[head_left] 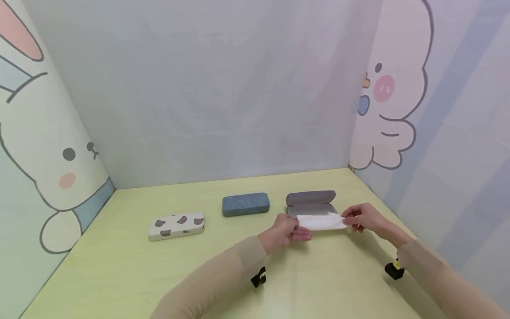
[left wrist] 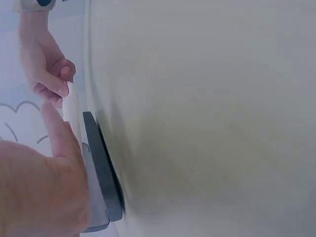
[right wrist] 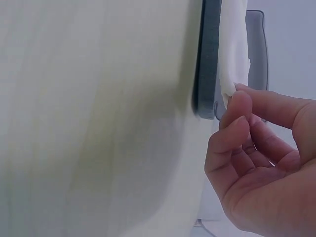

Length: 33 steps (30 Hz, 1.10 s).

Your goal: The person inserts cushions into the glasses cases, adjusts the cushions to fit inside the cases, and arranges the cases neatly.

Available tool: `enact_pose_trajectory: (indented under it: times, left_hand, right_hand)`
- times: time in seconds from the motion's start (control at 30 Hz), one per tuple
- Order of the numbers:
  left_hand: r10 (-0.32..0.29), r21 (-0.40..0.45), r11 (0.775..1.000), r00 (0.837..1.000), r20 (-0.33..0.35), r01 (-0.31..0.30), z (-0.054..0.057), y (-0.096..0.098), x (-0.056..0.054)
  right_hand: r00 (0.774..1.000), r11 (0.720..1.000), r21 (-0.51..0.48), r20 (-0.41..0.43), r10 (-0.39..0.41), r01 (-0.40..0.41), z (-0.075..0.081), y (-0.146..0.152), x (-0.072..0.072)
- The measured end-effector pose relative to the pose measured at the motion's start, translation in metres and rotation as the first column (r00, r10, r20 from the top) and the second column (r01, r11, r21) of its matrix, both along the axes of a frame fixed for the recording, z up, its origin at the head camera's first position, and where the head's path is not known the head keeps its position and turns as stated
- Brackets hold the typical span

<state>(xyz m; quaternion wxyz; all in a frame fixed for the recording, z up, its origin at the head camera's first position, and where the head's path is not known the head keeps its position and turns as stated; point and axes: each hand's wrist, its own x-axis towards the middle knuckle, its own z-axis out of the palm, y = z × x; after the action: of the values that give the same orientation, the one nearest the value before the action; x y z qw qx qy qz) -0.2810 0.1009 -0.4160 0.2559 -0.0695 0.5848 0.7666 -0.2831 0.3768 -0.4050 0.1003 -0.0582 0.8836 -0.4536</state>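
Note:
A folded strip of soft white cloth (head_left: 322,222), perhaps tissue, is stretched between both hands just above the front of an open grey glasses case (head_left: 311,197). The left hand (head_left: 284,231) pinches its left end, with the other fingers reaching out beneath. At the right end, the right hand (head_left: 363,218) pinches the cloth between thumb and index finger; its remaining fingers are curled, as the right wrist view shows. The case's lid stands raised at the back, and the cloth hides part of its lower half. In the left wrist view the left hand covers much of the cloth.
A shut blue glasses case (head_left: 245,204) lies left of the open one. Farther left is a white case with bear heads (head_left: 177,226). The yellow-green table (head_left: 119,274) is bordered by a grey back wall (head_left: 207,97) and side walls with cartoon animals.

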Motion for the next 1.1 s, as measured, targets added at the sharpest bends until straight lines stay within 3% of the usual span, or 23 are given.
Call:
enact_pose_trajectory:
  times: [0.2, 0.43, 0.7, 1.1]
  left_hand:
    - [0.027, 0.053, 0.998, 1.000, 0.000, -0.027, 0.005, -0.004, -0.018]
    - [0.057, 0.046, 0.997, 0.998, -0.011, -0.056, -0.001, -0.006, -0.034]
    - [0.073, -0.031, 0.997, 0.996, -0.046, -0.074, -0.010, -0.006, -0.041]
    - [0.131, -0.127, 0.981, 0.985, -0.112, -0.145, -0.015, -0.002, -0.046]
  right_hand:
    - [1.000, 0.999, -0.032, -0.005, -0.007, 0.006, 0.009, 0.000, -0.019]
    - [1.000, 0.999, -0.047, 0.008, -0.007, 0.008, 0.008, -0.004, -0.038]
    - [1.000, 0.999, -0.036, -0.003, -0.026, 0.026, -0.003, -0.012, -0.049]
    - [0.994, 0.994, 0.088, -0.098, -0.055, 0.064, -0.017, -0.018, -0.053]
